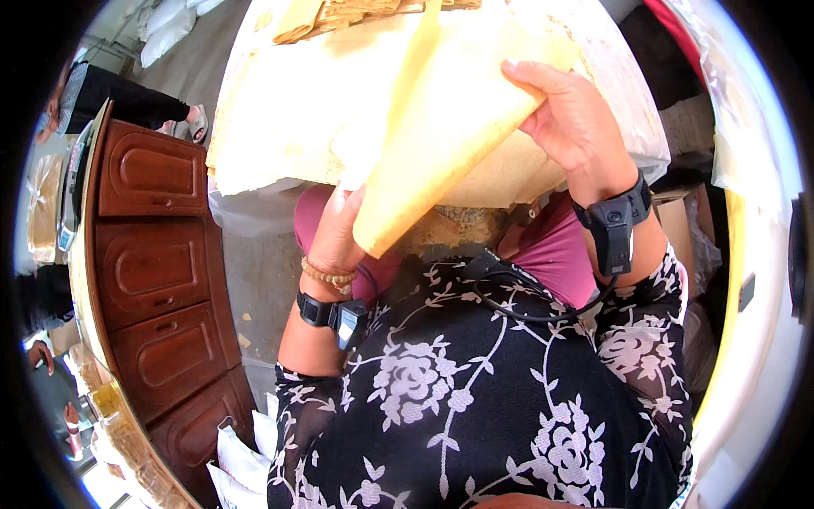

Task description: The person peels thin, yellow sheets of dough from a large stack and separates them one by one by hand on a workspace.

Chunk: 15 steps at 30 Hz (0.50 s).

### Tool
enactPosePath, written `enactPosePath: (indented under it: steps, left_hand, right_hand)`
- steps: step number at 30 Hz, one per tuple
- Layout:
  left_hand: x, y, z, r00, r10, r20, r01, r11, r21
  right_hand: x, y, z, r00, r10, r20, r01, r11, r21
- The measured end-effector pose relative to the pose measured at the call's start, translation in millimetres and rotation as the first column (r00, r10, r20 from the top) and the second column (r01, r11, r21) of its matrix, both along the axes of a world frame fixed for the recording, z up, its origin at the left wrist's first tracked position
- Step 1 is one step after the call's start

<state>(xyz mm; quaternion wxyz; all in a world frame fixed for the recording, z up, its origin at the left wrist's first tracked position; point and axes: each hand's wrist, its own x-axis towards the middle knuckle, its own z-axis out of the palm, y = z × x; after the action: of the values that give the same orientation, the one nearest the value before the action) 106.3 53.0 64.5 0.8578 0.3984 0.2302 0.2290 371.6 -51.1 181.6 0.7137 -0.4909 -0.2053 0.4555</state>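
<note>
A thin, flexible yellow sheet (445, 153) is raised on a slant between my two hands; its material I cannot tell. My right hand (569, 114) grips its upper right edge between thumb and fingers. At the lower left, my left hand (340, 232) holds the same sheet near its pointed corner, the fingers partly hidden and washed out by glare. Beneath it, more pale yellow sheets (280, 133) lie flat over the table in front of me, some reaching past the near edge. Folded or stacked yellow-brown pieces (356, 13) lie at the table's far side.
Plastic film (245, 207) hangs at the table's near left edge. A reddish-brown wooden cabinet (159, 273) stands at left, with bagged yellowish goods (44, 203) beyond it. White sacks (238, 455) are at lower left. Other people (121, 98) are at the far left. A cardboard box (677, 223) sits at right.
</note>
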Motion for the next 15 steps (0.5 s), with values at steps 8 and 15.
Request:
enactPosePath:
  steps: [8,15]
  left_hand:
    - [-9,-2,-2,0.993,-0.046,0.106,0.045,0.999,0.008]
    - [6,15,-14,0.934,0.313,-0.172,-0.33,0.94,-0.081]
  right_hand:
    - [2,-31,-37,0.996,-0.024,-0.081,0.012,0.99,-0.142]
    - [-9,-57,-72,1.0,-0.005,-0.004,0.004,0.996,-0.093]
